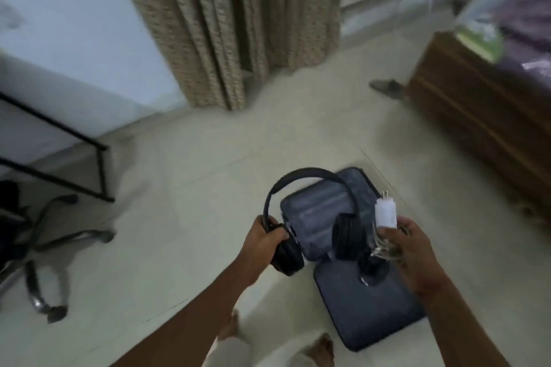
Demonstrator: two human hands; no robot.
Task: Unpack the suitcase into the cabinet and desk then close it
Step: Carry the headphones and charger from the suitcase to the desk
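The left hand [264,237] is closed around one side of a pair of black headphones [310,217], gripping the band just above the near ear cup, so the band arches up and over and the other ear cup hangs free between the two hands. The right hand [413,250] is curled shut around a white charger [385,211], whose plug prongs point upward, with a bundle of its cable bunched under the fingers. Both hands are held out in front of the body, above the suitcase [366,295], which lies open on the pale floor [193,173] directly beneath them, its grey-lined half further away and its dark half nearer. The headphones and charger do not touch the suitcase. To the left stand a black-framed table [59,134] and the base of a wheeled chair [53,250]; a wooden bed frame [477,116] is on the right, and a curtain [223,27] hangs beyond
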